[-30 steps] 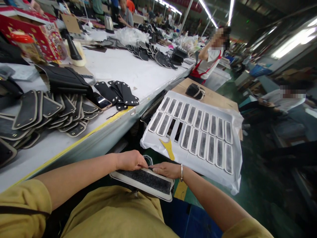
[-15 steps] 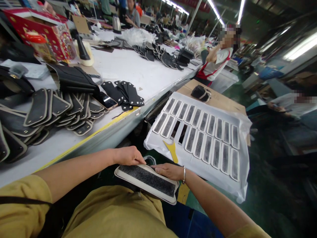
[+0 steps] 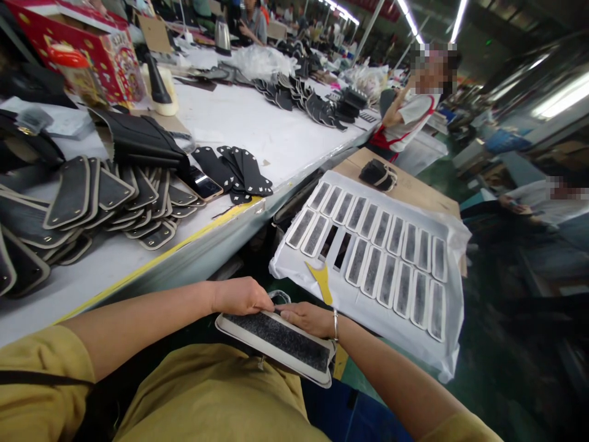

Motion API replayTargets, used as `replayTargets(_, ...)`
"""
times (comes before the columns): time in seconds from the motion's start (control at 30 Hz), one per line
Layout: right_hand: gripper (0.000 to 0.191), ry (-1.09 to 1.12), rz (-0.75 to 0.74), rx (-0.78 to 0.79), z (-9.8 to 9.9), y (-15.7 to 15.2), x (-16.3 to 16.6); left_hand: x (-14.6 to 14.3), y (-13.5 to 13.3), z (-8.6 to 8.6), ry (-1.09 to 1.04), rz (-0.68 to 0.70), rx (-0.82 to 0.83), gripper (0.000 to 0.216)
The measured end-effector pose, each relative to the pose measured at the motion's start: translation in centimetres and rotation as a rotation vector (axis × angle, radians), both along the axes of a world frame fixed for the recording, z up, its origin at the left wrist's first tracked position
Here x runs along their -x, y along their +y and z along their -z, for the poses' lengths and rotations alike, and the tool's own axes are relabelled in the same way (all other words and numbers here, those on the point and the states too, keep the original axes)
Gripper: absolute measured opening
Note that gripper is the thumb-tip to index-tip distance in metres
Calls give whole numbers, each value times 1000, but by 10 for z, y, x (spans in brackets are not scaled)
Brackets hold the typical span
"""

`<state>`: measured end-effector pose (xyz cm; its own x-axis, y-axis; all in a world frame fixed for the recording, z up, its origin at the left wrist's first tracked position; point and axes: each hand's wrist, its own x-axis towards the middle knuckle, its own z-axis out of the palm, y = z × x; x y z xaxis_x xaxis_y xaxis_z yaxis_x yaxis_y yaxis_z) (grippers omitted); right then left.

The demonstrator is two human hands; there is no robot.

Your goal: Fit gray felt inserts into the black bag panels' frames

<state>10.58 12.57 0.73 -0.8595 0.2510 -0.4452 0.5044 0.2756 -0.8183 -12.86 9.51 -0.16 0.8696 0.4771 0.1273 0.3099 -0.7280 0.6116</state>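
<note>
A long cream-edged pad with a dark fuzzy strip (image 3: 280,339) lies across my lap. My left hand (image 3: 242,296) is closed over its far left end. My right hand (image 3: 309,318), a bracelet at the wrist, presses fingers together on the pad's top edge, close to the left hand. Just beyond them a white sheet (image 3: 294,267) carries several of the same padded strips in rows, with two empty slots (image 3: 335,247) and a yellow scraper (image 3: 322,279) lying on it.
A long white table (image 3: 239,132) at the left holds piles of black leather pieces (image 3: 99,199), a phone (image 3: 205,183) and a red box (image 3: 92,58). A cardboard surface (image 3: 414,184) sits under the sheet. Other people work at the table's far end and at the right.
My hands stay on the pad; the fingers shift slightly along its top edge. The view has swung a little, so everything sits slightly further right.
</note>
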Motion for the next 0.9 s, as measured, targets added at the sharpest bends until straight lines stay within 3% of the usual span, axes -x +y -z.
replayTargets(0.17,60,42,-32,0,-4,3,11,3,3,-2,-32,8,40,30)
replayTargets(0.4,60,22,-21,21,-1,7,11,43,12,2,-67,-189,323,26)
replayTargets(0.9,63,43,5,3,5,4,24,44,2,-6,-23,-66,81,27)
